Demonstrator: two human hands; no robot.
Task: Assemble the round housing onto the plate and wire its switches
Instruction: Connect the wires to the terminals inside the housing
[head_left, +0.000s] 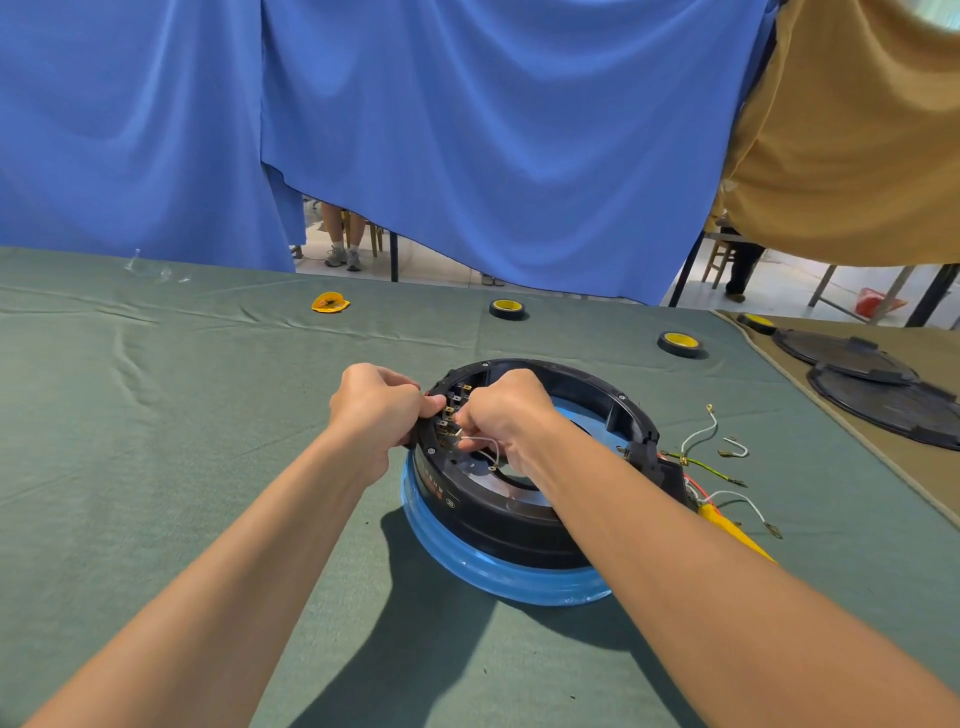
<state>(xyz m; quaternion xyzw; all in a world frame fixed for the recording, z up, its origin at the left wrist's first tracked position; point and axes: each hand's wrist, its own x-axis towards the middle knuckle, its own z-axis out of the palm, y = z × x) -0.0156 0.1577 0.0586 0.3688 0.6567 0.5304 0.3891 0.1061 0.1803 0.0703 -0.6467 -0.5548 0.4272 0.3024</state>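
Note:
A black round housing sits on a plate wrapped in blue film at the middle of the green table. My left hand grips the housing's left rim beside the row of switch terminals. My right hand reaches inside the ring and pinches a short white wire whose end touches the terminals. Part of the terminal row is hidden by my fingers.
Loose white, green and red wires and a yellow part lie right of the housing. Two tape rolls and a yellow scrap lie farther back. Black round covers rest at the right edge. Blue curtains hang behind.

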